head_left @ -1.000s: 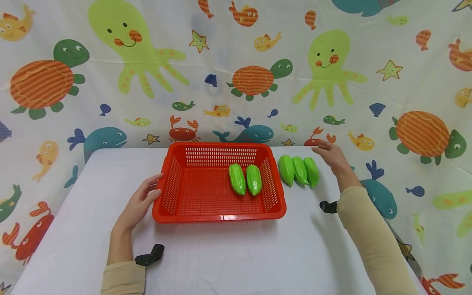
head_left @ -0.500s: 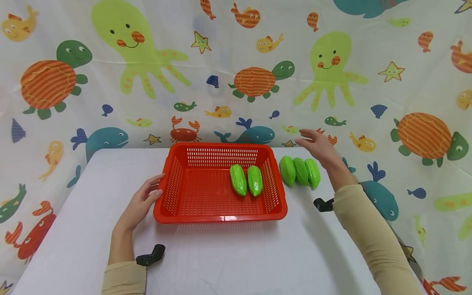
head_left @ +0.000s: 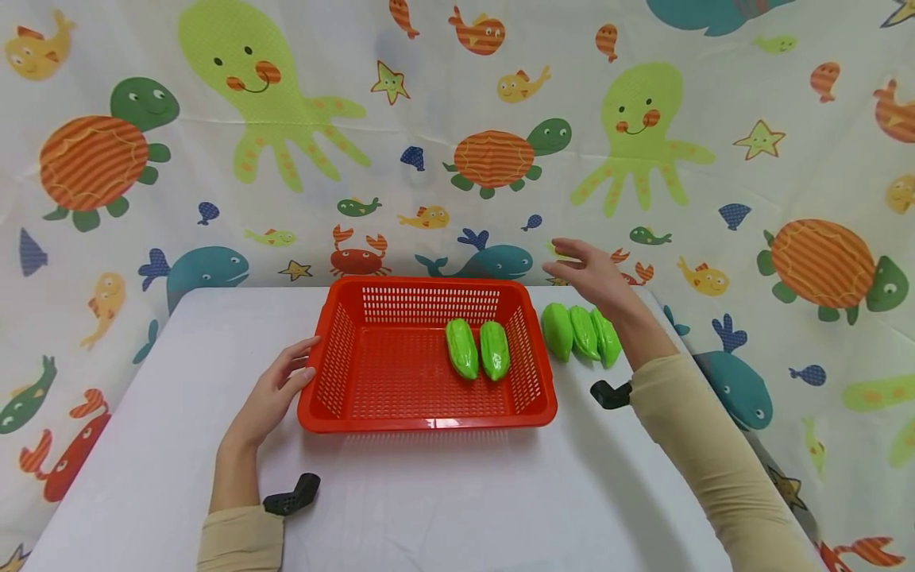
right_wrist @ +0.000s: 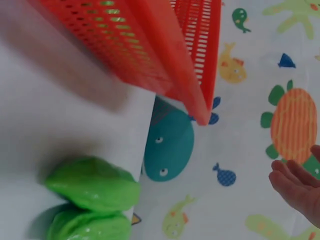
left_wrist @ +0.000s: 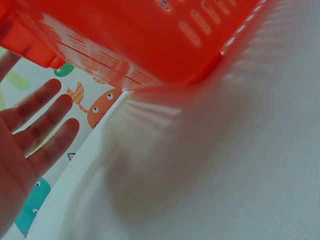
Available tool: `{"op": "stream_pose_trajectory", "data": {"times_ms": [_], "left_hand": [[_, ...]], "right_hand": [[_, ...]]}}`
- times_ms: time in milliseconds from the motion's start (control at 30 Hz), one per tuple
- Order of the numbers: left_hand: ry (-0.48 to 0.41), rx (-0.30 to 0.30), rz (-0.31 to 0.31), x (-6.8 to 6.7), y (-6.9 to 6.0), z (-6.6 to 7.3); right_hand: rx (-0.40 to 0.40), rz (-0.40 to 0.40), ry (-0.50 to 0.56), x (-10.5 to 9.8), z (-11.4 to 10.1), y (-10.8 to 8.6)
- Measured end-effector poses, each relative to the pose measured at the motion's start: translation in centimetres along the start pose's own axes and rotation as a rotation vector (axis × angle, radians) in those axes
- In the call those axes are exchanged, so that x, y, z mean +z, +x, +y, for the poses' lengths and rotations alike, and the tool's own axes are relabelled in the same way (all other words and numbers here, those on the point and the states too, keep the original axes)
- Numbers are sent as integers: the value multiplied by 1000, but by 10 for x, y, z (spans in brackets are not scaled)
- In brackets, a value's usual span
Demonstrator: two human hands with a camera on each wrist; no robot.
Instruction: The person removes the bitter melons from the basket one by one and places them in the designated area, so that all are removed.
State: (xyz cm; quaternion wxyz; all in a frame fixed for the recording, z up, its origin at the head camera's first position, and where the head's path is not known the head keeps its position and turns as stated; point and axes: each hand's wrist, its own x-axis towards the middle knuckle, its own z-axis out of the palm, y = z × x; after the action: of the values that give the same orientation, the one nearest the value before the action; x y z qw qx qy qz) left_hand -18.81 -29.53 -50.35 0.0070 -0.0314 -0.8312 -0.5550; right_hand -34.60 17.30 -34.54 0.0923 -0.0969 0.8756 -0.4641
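Observation:
A red plastic basket (head_left: 403, 424) with slotted walls stands on the white table. Inside it, toward the right, lie two ridged green fruits (head_left: 461, 349) that look like star fruit. Three more green fruits (head_left: 557, 332) lie side by side just right of the basket. At the basket's left rim is my left hand (head_left: 270, 393), fingers extended; the left wrist view shows the fingers (left_wrist: 47, 145) spread, gripping nothing. My right hand (head_left: 596, 278) hovers above and behind the row of fruits, holding nothing. Its forearm partly hides the rightmost one.
The table (head_left: 429, 508) meets a hanging curtain (head_left: 429, 95) printed with sea animals at its back edge and sides. A black wrist device (head_left: 293, 495) sits at the left wrist and another black device (head_left: 611, 394) at the right.
My right hand has moved left and upward, away from the right side of the fruit row to above it. The left hand, basket and fruits stay in place.

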Motion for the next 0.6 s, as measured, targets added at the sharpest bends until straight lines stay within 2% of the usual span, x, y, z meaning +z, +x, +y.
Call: {"op": "stream_pose_trajectory", "data": {"times_ms": [600], "left_hand": [[-9,9,6,1,-2,-2]], "right_hand": [[-50,-22,112,35,-17,2]]}}
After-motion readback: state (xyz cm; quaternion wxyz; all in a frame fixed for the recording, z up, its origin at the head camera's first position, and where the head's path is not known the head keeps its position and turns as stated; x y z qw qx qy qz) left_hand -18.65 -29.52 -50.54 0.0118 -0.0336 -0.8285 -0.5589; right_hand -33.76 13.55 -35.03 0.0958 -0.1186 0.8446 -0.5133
